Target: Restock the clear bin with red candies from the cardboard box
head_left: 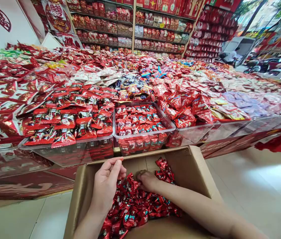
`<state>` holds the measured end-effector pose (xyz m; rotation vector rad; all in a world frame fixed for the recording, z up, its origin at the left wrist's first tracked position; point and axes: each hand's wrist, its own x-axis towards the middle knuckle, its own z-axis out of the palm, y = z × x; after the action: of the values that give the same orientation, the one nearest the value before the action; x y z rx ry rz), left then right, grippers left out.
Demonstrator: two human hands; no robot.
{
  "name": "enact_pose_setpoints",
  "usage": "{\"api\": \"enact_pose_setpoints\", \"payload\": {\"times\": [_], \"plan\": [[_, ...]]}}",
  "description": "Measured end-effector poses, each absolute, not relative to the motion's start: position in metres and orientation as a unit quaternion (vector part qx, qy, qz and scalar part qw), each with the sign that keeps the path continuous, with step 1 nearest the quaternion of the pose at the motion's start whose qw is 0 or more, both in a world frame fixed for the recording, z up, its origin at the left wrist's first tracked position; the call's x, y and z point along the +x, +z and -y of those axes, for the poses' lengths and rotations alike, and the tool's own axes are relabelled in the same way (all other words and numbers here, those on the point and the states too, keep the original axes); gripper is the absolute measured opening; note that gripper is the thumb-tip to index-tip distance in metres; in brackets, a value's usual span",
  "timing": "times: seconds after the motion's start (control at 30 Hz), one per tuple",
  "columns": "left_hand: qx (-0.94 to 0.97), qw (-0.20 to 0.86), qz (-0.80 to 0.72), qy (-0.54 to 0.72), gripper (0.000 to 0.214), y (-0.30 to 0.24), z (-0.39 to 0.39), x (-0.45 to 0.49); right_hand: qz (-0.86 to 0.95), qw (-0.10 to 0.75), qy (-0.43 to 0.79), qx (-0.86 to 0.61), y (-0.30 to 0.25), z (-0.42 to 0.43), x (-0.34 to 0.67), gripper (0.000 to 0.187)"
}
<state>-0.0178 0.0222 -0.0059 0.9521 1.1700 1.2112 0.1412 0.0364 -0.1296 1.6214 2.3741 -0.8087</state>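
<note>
An open cardboard box [208, 172] in front of me holds a loose heap of red-wrapped candies [137, 212]. My left hand [106, 186] is over the box's left side, thumb and fingers pinched together. A small reddish edge shows at its fingertips, too little to name. Down inside the box, my right hand [147, 181] reaches in among the candies with its fingers curled. What those fingers grip, if anything, is hidden. Just beyond the box stands a clear plastic bin [144, 134] with similar small red candies lined up in rows.
More clear bins with larger red packets [64, 124] and pointed red packets [185, 113] flank that bin along the display's front edge. Heaps of wrapped sweets spread behind. Stocked shelves [134, 28] line the back. Tiled floor [249, 186] lies right of the box; a person [232, 56] is far off.
</note>
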Motion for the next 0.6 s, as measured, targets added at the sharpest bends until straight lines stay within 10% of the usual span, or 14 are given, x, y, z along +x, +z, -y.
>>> {"api": "enact_pose_setpoints", "payload": {"times": [0.3,0.6], "plan": [[0.535,0.629,-0.481,0.296,0.032,-0.015,-0.022,-0.016,-0.475,-0.321,-0.701,0.424,-0.045,-0.020,0.153,0.029],[0.540,0.638,-0.451,0.314,0.036,-0.014,-0.015,-0.009,-0.357,-0.466,-0.708,0.393,-0.032,-0.001,0.144,0.025]]}}
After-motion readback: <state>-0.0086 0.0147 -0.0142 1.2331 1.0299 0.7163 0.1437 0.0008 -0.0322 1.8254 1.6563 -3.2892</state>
